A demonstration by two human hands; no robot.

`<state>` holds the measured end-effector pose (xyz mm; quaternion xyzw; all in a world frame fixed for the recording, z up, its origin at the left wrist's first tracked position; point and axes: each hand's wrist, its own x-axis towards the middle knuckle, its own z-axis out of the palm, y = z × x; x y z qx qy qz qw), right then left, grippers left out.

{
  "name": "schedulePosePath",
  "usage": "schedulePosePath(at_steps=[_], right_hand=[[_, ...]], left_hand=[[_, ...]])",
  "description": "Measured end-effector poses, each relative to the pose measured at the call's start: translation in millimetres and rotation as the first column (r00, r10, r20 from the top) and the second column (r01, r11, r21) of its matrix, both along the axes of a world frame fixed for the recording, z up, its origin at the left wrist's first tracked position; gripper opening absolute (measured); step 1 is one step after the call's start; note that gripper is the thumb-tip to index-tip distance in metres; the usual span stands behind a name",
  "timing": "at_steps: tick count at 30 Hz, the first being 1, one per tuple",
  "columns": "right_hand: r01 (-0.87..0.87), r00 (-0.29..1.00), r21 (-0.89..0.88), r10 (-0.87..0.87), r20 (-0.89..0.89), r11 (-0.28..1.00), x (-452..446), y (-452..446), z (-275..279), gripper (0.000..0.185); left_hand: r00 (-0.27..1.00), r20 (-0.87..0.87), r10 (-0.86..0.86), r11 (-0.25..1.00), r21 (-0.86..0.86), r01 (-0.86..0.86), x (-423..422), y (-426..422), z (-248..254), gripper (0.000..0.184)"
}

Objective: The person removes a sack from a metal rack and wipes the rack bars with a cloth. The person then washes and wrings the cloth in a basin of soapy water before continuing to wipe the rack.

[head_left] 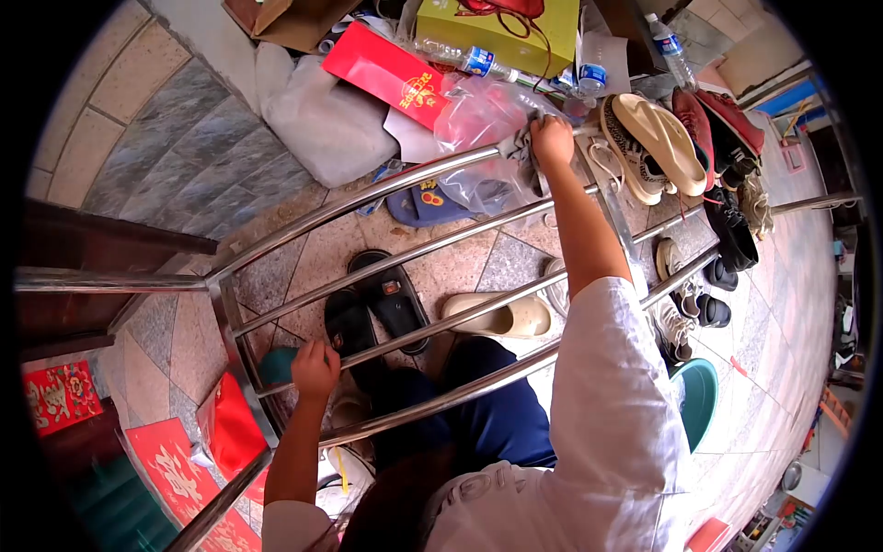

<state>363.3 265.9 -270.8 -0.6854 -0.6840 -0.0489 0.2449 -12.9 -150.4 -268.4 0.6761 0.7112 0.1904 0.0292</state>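
Note:
A metal shoe rack point(386, 196) made of shiny tubes stretches across the view in front of me. My right hand point(552, 143) is closed on a grey cloth point(526, 164) at the far rail, near the rack's right corner. On the near left, my left hand point(315, 370) wraps its fingers around one of the rack's inner bars. Through the bars, black slides point(391, 299) and a beige clog point(501, 316) show on the tiled floor. A clear plastic bag point(483, 115) lies close to my right hand, partly behind the rail.
Beige flip-flops point(658, 138), red shoes point(694, 124) and black shoes point(731, 230) sit to the right. Beyond the rack are a red paper bag point(391, 74), a yellow-green box point(506, 37) and plastic bottles point(671, 51). A green basin point(696, 405) stands at right.

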Motion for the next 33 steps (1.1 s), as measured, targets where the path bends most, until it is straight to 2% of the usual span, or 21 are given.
schedulePosePath(at_steps=[2, 5, 9, 12, 18, 20, 23, 26, 27, 30, 31, 33], right_hand=[[-0.056, 0.998, -0.038, 0.055, -0.025, 0.998, -31, -20, 7, 0.031], [-0.139, 0.989, 0.025, 0.14, -0.036, 0.99, -78, -45, 5, 0.03], [-0.225, 0.972, 0.102, 0.23, -0.045, 0.969, -141, -75, -1, 0.024], [-0.309, 0.947, 0.107, 0.316, -0.054, 0.945, -194, -103, -1, 0.026], [-0.478, 0.869, 0.104, 0.487, -0.089, 0.872, -313, -157, -2, 0.018], [-0.51, 0.842, 0.162, 0.529, -0.108, 0.844, -352, -176, -4, 0.021], [-0.59, 0.791, 0.188, 0.609, -0.062, 0.785, -404, -195, -9, 0.02], [-0.617, 0.781, 0.071, 0.621, -0.066, 0.784, -423, -196, -8, 0.02], [-0.654, 0.755, -0.018, 0.651, -0.077, 0.756, -417, -196, -2, 0.025], [-0.837, 0.529, 0.151, 0.848, -0.021, 0.526, -375, -190, 1, 0.036], [-0.874, 0.481, 0.095, 0.876, 0.027, 0.477, -358, -186, 6, 0.05], [-0.913, 0.4, 0.112, 0.914, 0.067, 0.391, -322, -176, 7, 0.054]], left_hand=[[1.0, -0.014, 0.016, 0.999, 0.05, -0.016, 2, 0, -2, 0.012], [1.0, 0.021, 0.011, 0.998, 0.066, -0.012, 4, 3, 2, 0.012], [1.0, -0.015, 0.025, 0.998, 0.052, -0.024, 2, 1, 0, 0.01], [1.0, -0.014, 0.019, 0.997, 0.069, -0.018, 1, 1, -1, 0.011], [1.0, 0.002, -0.018, 0.992, 0.125, 0.017, -3, 1, -8, 0.013], [1.0, -0.007, -0.007, 0.994, 0.111, 0.008, -2, 1, -7, 0.014], [1.0, -0.002, -0.016, 0.993, 0.117, 0.016, -2, 2, -4, 0.015], [1.0, -0.005, 0.003, 0.994, 0.112, -0.002, -4, 0, -5, 0.015], [1.0, -0.008, 0.011, 0.994, 0.11, -0.01, -3, 0, -4, 0.015], [1.0, -0.015, 0.01, 0.99, 0.144, -0.008, -2, 3, -5, 0.015], [1.0, -0.016, 0.009, 0.988, 0.153, -0.006, -2, 3, -5, 0.015], [1.0, -0.014, 0.015, 0.988, 0.155, -0.012, -2, 0, -5, 0.015]])
